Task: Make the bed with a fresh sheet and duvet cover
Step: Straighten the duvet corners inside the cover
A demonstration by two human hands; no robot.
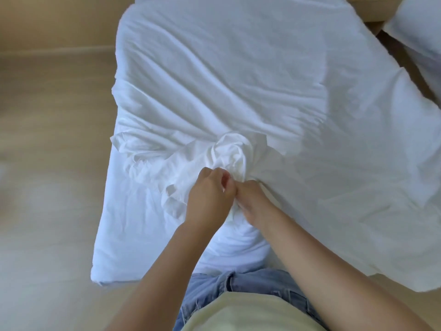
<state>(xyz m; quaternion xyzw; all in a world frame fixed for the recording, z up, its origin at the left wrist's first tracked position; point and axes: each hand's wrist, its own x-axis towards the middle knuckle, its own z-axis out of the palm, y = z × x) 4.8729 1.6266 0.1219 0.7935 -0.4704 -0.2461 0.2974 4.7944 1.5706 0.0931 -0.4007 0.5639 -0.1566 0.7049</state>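
A white duvet cover [238, 75] lies spread and wrinkled over the bed, its near edge gathered into a crumpled bunch [229, 151] at the middle. My left hand [207, 194] and my right hand [253, 201] meet just below that bunch, both closed on the gathered fabric, knuckles touching. Under the cover, the white sheet [126, 230] on the mattress shows at the near left corner. On the right, the cover hangs over the bed's side.
Light wooden floor [47, 163] runs along the left of the bed. A white pillow [415, 27] sits at the top right beside a brown wooden surface [372, 27]. My jeans and pale shirt fill the bottom edge against the bed.
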